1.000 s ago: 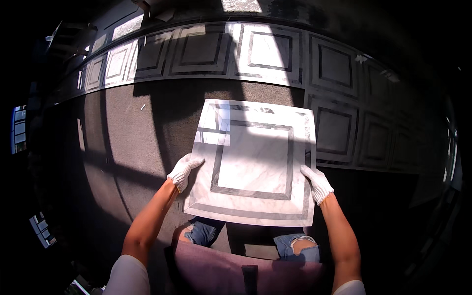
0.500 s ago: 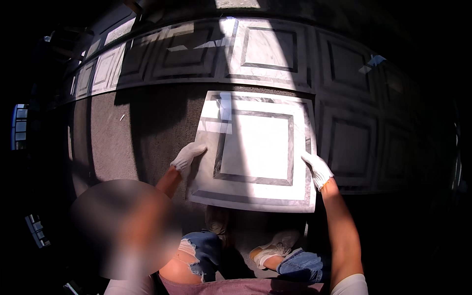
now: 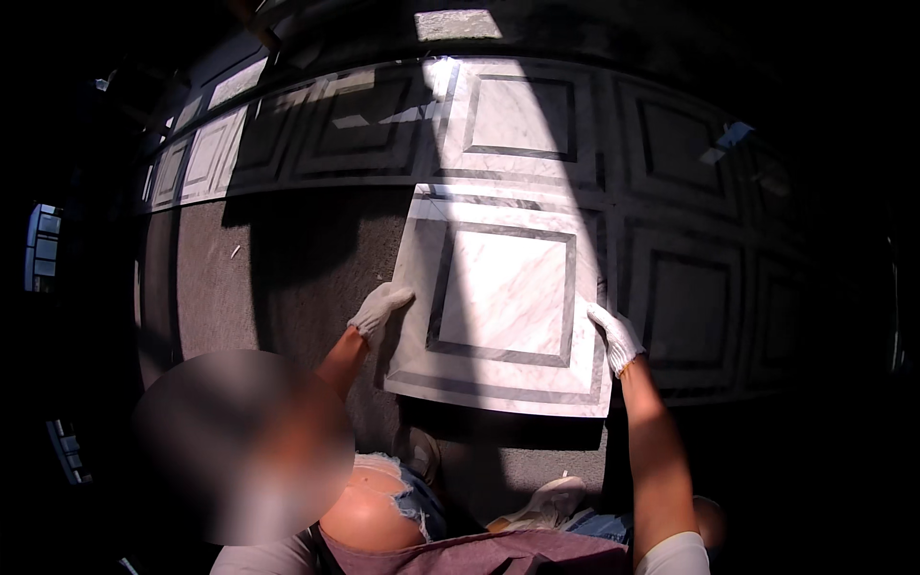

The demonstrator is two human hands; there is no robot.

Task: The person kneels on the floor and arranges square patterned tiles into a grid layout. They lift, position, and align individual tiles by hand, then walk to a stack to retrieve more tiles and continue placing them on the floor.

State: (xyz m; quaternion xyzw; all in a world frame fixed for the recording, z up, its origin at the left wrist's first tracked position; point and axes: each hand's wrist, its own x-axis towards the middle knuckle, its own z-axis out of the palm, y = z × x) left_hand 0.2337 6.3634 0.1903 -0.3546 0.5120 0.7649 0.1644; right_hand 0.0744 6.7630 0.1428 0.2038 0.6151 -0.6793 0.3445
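Observation:
A large square marble tile [image 3: 513,297], white with grey square bands, is between my two hands. In a white knit glove, my left hand [image 3: 379,309] grips its left edge. My right hand [image 3: 616,338], gloved the same way, holds the right edge with the fingers along the rim. The fingers under the tile are hidden. Its far edge meets or overlaps the row of laid tiles; I cannot tell which. The near edge casts a dark shadow on the floor, so it looks raised there. A strip of sunlight crosses its face.
Matching marble tiles [image 3: 522,113] run along the far side, and several more [image 3: 692,307] lie in shade at the right. Rough grey floor [image 3: 216,273] stretches to the left, with a small white stick [image 3: 236,252] on it. My shoe [image 3: 551,500] stands close below the tile.
Both hands have brought the tile up against the far and right-hand tiles, and it looks lower and flatter. Sun glare on it has shifted. My grip stays on both edges.

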